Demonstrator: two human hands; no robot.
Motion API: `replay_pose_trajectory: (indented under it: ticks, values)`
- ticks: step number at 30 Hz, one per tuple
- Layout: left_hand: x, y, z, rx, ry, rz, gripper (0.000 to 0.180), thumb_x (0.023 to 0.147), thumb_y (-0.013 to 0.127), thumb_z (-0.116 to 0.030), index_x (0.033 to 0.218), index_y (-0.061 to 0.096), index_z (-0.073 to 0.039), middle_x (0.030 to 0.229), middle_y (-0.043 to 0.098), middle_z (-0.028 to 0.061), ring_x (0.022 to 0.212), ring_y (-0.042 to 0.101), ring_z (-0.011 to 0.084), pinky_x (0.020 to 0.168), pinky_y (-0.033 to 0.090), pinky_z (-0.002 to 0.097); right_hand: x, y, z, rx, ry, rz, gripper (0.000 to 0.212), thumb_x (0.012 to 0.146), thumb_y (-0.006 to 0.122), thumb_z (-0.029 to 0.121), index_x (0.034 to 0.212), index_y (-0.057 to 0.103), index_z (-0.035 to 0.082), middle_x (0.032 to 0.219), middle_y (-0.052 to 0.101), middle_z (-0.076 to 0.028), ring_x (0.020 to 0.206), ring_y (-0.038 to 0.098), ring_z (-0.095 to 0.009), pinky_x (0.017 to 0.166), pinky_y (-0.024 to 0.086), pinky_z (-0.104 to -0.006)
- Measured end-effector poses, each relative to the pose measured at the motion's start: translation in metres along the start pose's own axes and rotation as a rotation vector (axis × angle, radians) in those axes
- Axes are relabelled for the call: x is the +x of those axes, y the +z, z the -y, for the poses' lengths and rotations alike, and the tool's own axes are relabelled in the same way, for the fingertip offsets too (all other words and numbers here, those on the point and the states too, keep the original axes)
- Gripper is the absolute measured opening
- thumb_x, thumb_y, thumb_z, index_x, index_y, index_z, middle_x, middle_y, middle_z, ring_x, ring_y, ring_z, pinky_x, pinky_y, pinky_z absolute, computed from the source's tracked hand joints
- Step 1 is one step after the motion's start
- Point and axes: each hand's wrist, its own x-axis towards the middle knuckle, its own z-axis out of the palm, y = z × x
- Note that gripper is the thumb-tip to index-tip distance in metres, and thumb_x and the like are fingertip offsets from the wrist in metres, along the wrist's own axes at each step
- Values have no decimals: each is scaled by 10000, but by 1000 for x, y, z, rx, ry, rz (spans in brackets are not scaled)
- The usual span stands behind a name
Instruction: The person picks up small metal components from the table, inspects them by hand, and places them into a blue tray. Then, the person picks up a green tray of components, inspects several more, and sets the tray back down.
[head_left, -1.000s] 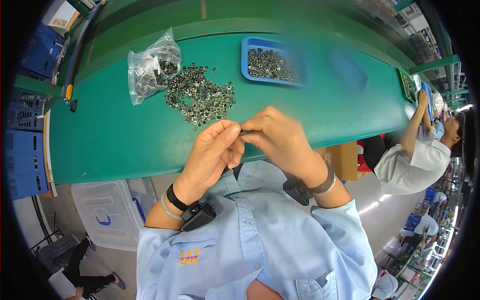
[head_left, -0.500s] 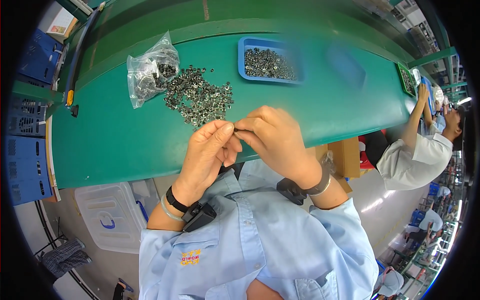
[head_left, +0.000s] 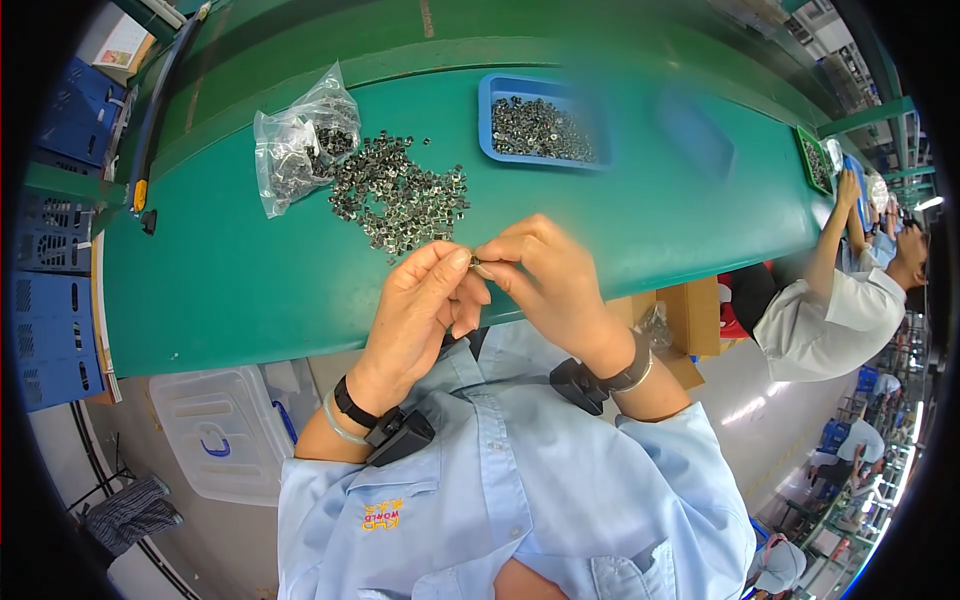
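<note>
My left hand [head_left: 425, 300] and my right hand [head_left: 548, 275] meet at the near side of the green table, fingertips pinched together. Between them is a small dark metal part [head_left: 474, 262], mostly covered by the fingers, so its exact kind does not show. Just beyond my left hand spreads a loose pile of small shiny black-and-silver metal parts [head_left: 400, 195]. A clear plastic bag [head_left: 285, 150] with more such parts lies at the pile's left. Farther right, a blue tray [head_left: 545, 160] holds many small metal parts.
The green table [head_left: 230, 290] has its near edge just before my body. A lidded clear plastic box [head_left: 220, 430] stands below at the left, a cardboard box [head_left: 692, 315] below at the right. At the far right a co-worker [head_left: 840, 320] reaches toward a green tray [head_left: 812, 160].
Both hands stay pinched together in nearly the same place. My right fingers have shifted slightly, and a bit more of the small metal part shows between the fingertips.
</note>
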Motion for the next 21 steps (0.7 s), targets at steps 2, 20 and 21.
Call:
replay_pose_trajectory:
  ticks: [2, 20, 21]
  values:
    - [0, 3, 0, 15, 18, -34, 201, 976, 511, -232, 986, 551, -35, 744, 608, 53, 553, 523, 85, 466, 397, 206, 0, -1, 0, 21, 9, 9, 133, 759, 709, 63, 873, 642, 80, 800, 598, -30, 722, 597, -211, 627, 478, -325]
    - [-2, -2, -2, 24, 58, 94, 174, 984, 474, -215, 940, 517, -53, 650, 558, 44, 520, 514, 99, 445, 379, 215, 2, -5, 4, 213, 77, 86, 142, 784, 705, 19, 896, 622, 46, 817, 606, -65, 718, 584, -176, 601, 475, -289]
    - [-3, -2, -2, 38, 66, 102, 172, 983, 471, -211, 937, 516, -51, 643, 554, 46, 515, 511, 100, 442, 380, 217, 2, -5, 5, 212, 76, 84, 142, 784, 705, 19, 896, 622, 46, 817, 606, -65, 718, 584, -176, 601, 475, -289]
